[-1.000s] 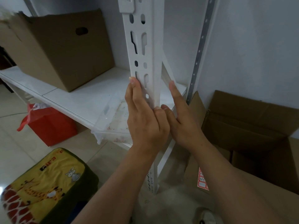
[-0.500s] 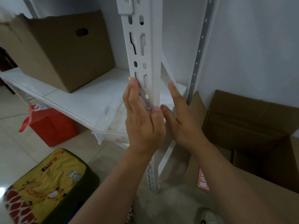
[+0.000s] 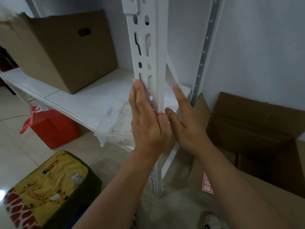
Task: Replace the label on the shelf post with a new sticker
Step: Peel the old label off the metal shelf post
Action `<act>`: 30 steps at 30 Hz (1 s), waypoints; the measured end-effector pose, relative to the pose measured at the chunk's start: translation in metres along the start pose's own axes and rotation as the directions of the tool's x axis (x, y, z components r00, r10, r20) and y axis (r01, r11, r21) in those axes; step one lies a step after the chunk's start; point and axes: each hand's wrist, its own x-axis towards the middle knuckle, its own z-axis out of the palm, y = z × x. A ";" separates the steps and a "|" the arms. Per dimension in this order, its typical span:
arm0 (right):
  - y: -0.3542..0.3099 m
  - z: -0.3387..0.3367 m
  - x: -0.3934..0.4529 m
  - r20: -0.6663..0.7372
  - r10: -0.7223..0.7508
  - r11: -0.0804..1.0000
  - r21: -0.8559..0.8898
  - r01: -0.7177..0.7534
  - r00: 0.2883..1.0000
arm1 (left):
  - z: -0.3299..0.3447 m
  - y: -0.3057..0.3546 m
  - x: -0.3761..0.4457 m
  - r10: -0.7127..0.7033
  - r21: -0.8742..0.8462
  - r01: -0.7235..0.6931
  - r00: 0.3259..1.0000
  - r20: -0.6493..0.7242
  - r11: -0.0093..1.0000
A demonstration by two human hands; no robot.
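- Left hand [image 3: 146, 123]: fingers extended flat against the front face of the shelf post [image 3: 145, 63], gripping nothing.
- Right hand [image 3: 184, 119]: flat on the post's side face, thumb at the corner edge just beside the left thumb.
- Clear film, likely the label [image 3: 152, 103], lies under the left fingertips; hard to tell.
- Judgement: press outward from the thumbs, keeping the edges down across the slots.
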 end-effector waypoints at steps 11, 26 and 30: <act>0.001 -0.004 0.002 -0.012 -0.006 1.000 0.019 0.006 1.000 | 0.000 0.000 0.002 -0.004 0.078 0.003 1.000 0.009 0.997; 0.002 -0.006 0.000 -0.025 0.010 1.000 -0.009 -0.011 1.000 | 0.000 -0.001 -0.002 0.012 0.140 -0.015 1.000 0.026 0.990; 0.003 -0.008 0.001 -0.034 0.019 1.000 -0.012 -0.020 0.999 | -0.003 0.002 -0.002 0.010 0.097 -0.013 0.999 0.035 0.995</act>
